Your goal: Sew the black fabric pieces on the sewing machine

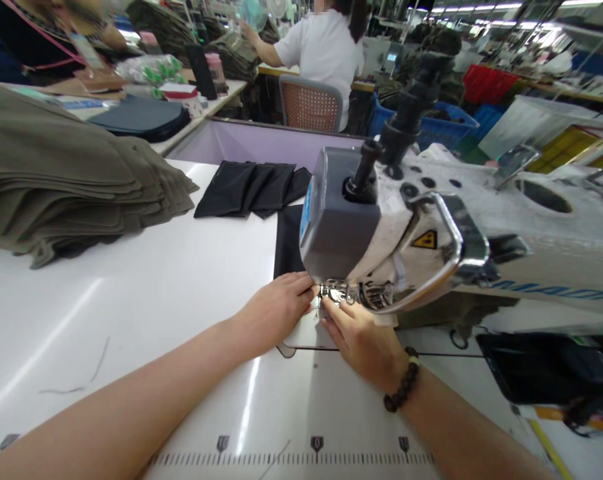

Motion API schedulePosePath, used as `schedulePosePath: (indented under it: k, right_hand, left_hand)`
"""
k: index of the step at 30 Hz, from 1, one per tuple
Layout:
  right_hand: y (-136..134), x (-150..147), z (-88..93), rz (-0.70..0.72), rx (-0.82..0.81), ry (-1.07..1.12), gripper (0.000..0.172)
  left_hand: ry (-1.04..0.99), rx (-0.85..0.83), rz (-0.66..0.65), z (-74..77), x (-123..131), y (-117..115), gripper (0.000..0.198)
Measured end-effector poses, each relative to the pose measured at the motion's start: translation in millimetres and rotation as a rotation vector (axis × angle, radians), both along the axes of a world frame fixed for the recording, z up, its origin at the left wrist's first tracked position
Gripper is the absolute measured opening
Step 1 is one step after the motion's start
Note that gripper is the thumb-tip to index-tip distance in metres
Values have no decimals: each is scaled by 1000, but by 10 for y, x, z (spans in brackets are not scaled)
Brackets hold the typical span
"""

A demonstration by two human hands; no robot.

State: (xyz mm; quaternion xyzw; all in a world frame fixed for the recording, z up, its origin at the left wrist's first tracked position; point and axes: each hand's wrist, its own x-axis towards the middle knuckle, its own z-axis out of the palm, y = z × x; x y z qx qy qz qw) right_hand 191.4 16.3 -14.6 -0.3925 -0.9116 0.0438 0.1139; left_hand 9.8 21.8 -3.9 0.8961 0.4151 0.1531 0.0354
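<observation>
Both of my hands meet under the head of a white and grey sewing machine [381, 220]. My left hand [276, 307] lies beside the presser foot [334, 293], fingertips reaching in under the machine head. My right hand [361, 337], with a dark bead bracelet at the wrist, has its fingers bunched at the foot. What the fingers grip is hidden. A black fabric piece [287, 243] lies behind the needle, running back under the machine.
More black fabric pieces [251, 190] lie further back on the white table [146, 307]. A tall stack of olive cloth [66, 180] sits at the left. A black tray [541, 367] is at the right. A person in white sits at another station [324, 50].
</observation>
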Motion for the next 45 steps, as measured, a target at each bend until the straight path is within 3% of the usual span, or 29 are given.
schedulePosePath:
  k: [9, 14, 17, 22, 30, 35, 45]
  right_hand:
    - [5, 0, 39, -4, -11, -15, 24]
    - [12, 43, 29, 39, -36, 20, 24]
    - [33, 87, 33, 118, -57, 78, 21]
    - [27, 159, 106, 250, -55, 135, 24]
    - [-60, 195, 193, 409, -29, 85, 35]
    - [-82, 180, 159, 390, -8, 71, 31]
    - [-54, 138, 97, 215, 17, 40, 29]
  left_hand:
    - [36, -25, 15, 37, -3, 23, 2]
    - [174, -60, 114, 114, 65, -123, 15]
    - [255, -29, 41, 138, 139, -258, 25]
    - [245, -8, -47, 125, 161, -356, 23]
    - [148, -205, -190, 229, 41, -413, 21]
    - [147, -194, -203, 255, 27, -404, 20]
    - [121, -161, -131, 97, -42, -277, 20]
